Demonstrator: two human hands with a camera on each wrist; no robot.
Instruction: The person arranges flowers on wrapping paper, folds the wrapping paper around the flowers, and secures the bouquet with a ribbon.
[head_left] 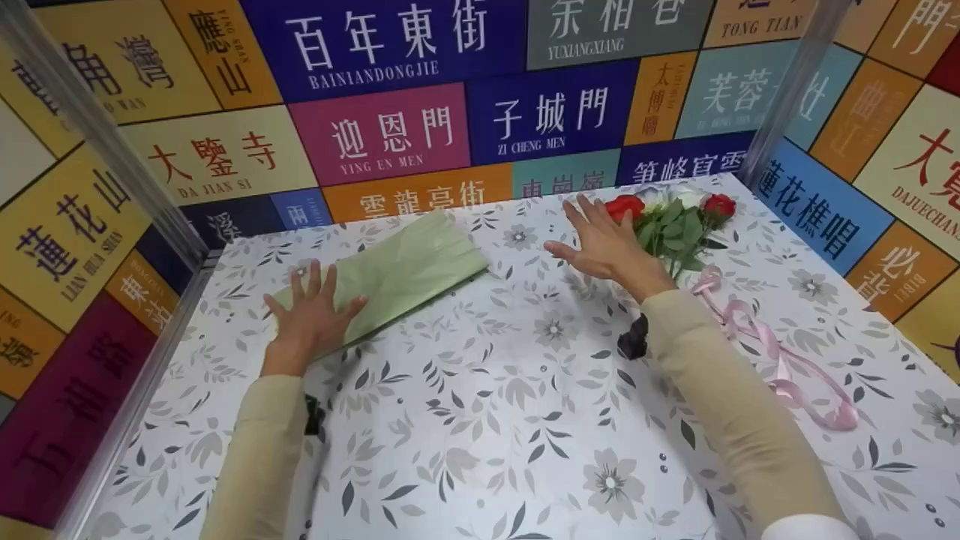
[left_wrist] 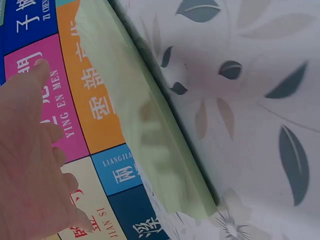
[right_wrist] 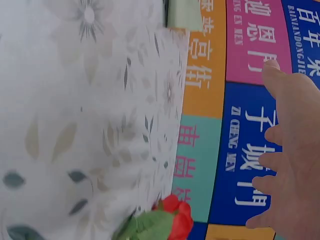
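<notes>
My left hand (head_left: 311, 319), fingers spread, is over the near left end of a folded sheet of pale green wrapping paper (head_left: 412, 266). In the left wrist view a gap shows between that hand (left_wrist: 30, 150) and the paper (left_wrist: 145, 125). My right hand (head_left: 607, 244) is also spread and holds nothing. It hovers just left of a bunch of artificial-looking roses (head_left: 675, 229), red and white with green leaves. In the right wrist view one red rose (right_wrist: 180, 217) shows below and left of the hand (right_wrist: 295, 165).
A loosely curled pink ribbon (head_left: 776, 352) trails from the flower stems toward the right front. The table (head_left: 480, 420) has a white cover printed with grey leaves. Walls of coloured panels with lettering (head_left: 382, 135) rise behind and at both sides.
</notes>
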